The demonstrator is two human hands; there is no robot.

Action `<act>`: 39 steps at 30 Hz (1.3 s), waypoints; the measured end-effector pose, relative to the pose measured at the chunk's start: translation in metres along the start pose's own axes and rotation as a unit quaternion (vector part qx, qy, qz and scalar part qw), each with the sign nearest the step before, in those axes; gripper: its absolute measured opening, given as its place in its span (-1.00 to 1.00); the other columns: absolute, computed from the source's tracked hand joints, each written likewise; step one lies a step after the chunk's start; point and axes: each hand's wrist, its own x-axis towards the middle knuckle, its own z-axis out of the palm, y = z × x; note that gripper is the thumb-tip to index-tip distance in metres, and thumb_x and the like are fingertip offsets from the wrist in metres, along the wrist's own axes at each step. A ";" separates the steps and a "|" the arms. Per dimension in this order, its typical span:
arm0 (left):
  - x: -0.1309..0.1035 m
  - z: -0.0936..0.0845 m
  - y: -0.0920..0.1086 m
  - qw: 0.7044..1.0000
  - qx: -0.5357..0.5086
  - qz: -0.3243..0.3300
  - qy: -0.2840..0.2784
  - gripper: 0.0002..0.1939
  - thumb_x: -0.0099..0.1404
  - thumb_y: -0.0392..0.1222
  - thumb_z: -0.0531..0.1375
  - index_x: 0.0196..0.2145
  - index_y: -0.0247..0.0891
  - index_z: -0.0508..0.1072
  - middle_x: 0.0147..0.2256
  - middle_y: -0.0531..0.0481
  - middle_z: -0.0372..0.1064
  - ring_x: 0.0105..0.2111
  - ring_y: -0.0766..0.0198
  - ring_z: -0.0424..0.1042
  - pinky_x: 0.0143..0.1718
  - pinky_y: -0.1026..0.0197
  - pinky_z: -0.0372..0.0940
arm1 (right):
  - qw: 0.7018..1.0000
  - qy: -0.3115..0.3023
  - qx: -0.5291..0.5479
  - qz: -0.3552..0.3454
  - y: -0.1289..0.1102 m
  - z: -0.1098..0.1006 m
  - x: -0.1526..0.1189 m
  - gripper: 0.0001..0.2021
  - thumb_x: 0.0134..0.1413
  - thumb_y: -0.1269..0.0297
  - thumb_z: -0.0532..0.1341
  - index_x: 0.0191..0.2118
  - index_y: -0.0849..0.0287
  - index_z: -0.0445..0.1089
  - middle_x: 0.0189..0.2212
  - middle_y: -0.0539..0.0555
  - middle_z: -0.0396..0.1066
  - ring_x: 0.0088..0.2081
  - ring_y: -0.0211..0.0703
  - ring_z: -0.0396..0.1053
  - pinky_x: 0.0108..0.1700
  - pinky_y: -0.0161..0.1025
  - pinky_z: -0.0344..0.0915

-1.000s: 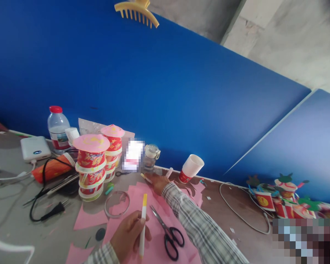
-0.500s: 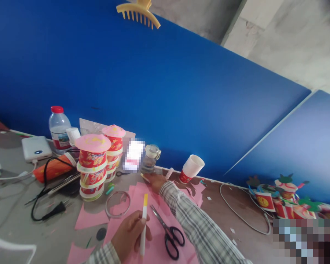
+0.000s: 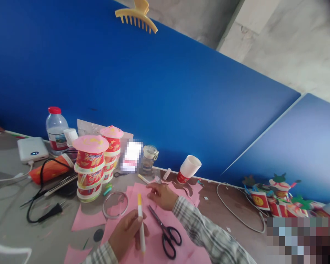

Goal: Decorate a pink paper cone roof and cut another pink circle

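Observation:
My left hand [image 3: 128,233] holds a white marker with a yellow end [image 3: 142,234] upright between thumb and fingers, over the pink paper [image 3: 192,249]. My right hand [image 3: 162,196] hovers over or rests on the pink sheets further back, its fingers apart and nothing seen in them. Just behind its fingertips lies another thin pale marker [image 3: 143,179]. Black-handled scissors [image 3: 169,234] lie on the paper between and in front of the hands. A roll of clear tape [image 3: 115,205] sits left, partly on the paper.
Two stacked red cup towers with pink tops [image 3: 90,161] stand at left, near cables and a power bank [image 3: 33,150]. Behind are a phone [image 3: 131,156], a glass bottle [image 3: 149,159] and a paper cup [image 3: 189,168]. Decorated cups [image 3: 280,198] sit at right.
My right hand has drawn back from near the glass bottle toward me, and the thin pale marker now lies apart from it. My left hand still holds its marker. The view has shifted slightly.

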 end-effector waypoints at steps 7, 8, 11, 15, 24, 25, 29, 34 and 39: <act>0.007 -0.006 -0.007 0.997 0.019 0.059 0.034 -0.58 -0.27 0.25 0.19 -0.59 -0.15 0.31 -0.75 0.23 0.29 -0.75 0.30 0.32 -0.71 0.25 0.25 | 0.994 -0.047 0.101 -0.007 -0.026 0.030 -0.061 -0.43 -0.10 0.15 0.20 0.08 0.01 0.06 -0.36 -0.06 0.49 -0.38 -0.18 0.45 -0.43 -0.41 0.29; 0.009 -0.007 -0.008 0.997 0.024 0.068 0.042 -0.59 -0.27 0.24 0.19 -0.60 -0.15 0.31 -0.75 0.24 0.28 -0.73 0.29 0.33 -0.68 0.24 0.26 | 0.994 -0.031 0.103 -0.002 -0.028 0.034 -0.063 -0.44 -0.09 0.16 0.19 0.08 0.01 0.06 -0.37 -0.06 0.49 -0.39 -0.18 0.45 -0.43 -0.41 0.28; 0.011 -0.009 -0.011 0.994 0.045 0.088 0.053 -0.57 -0.25 0.26 0.16 -0.57 -0.15 0.32 -0.69 0.21 0.30 -0.67 0.26 0.37 -0.62 0.20 0.32 | 0.998 0.009 0.067 0.001 -0.030 0.034 -0.063 -0.51 -0.05 0.26 0.13 0.06 0.02 0.08 -0.42 -0.08 0.48 -0.41 -0.20 0.45 -0.43 -0.42 0.27; 0.008 -0.008 -0.014 0.986 0.096 0.117 0.064 -0.55 -0.16 0.27 0.07 -0.45 -0.13 0.33 -0.52 0.14 0.35 -0.68 0.26 0.39 -0.65 0.17 0.34 | 0.999 0.044 -0.001 0.016 -0.017 0.017 -0.045 -0.61 -0.05 0.41 0.11 -0.04 0.01 0.22 -0.35 -0.04 0.47 -0.32 -0.15 0.43 -0.28 -0.34 0.29; -0.015 0.006 -0.021 0.809 0.470 0.354 -0.020 -0.86 0.08 -0.15 0.10 -0.36 0.03 0.41 -0.34 0.09 0.47 -0.28 0.21 0.38 -0.21 0.18 0.30 | 0.991 0.042 -0.122 0.032 0.006 0.004 0.019 -0.76 0.15 0.26 0.11 -0.08 0.22 0.26 -0.10 0.08 0.31 -0.14 -0.10 0.34 -0.11 -0.06 0.30; -0.015 0.004 -0.023 0.760 0.524 0.384 -0.030 -0.80 0.09 -0.14 0.10 -0.27 0.04 0.37 -0.25 0.08 0.45 -0.20 0.18 0.35 -0.13 0.13 0.27 | 0.990 0.041 -0.128 0.029 0.006 0.006 0.021 -0.76 0.14 0.27 0.11 -0.08 0.21 0.26 -0.10 0.08 0.31 -0.14 -0.10 0.34 -0.11 -0.06 0.31; -0.012 -0.003 -0.030 0.679 0.627 0.373 -0.082 -0.49 0.02 0.02 0.15 -0.04 -0.01 0.18 0.01 -0.07 0.25 0.00 0.00 0.16 0.00 -0.12 0.12 | 0.988 0.060 -0.137 0.028 0.006 0.003 0.016 -0.73 0.14 0.23 0.11 -0.06 0.20 0.24 -0.08 0.09 0.29 -0.13 -0.08 0.32 -0.09 -0.04 0.28; -0.013 0.001 -0.024 0.711 0.643 0.241 -0.151 -0.50 0.05 0.01 0.12 -0.02 0.00 0.16 0.10 -0.11 0.08 0.08 -0.02 -0.04 0.05 -0.23 -0.05 | 0.988 0.074 -0.120 0.063 0.026 -0.005 -0.015 -0.73 0.16 0.17 0.07 -0.08 0.18 0.25 -0.20 0.05 0.37 -0.19 -0.12 0.35 -0.13 -0.10 0.27; -0.016 0.007 -0.018 0.704 0.664 0.194 -0.162 -0.54 0.07 0.01 0.10 -0.04 0.00 0.20 0.09 -0.12 0.09 0.09 -0.02 -0.06 0.06 -0.24 -0.08 | 0.981 0.066 -0.122 0.139 0.040 0.017 -0.040 -0.55 -0.07 0.04 0.18 -0.06 0.14 0.27 -0.23 0.13 0.40 -0.24 0.02 0.40 -0.28 -0.20 0.25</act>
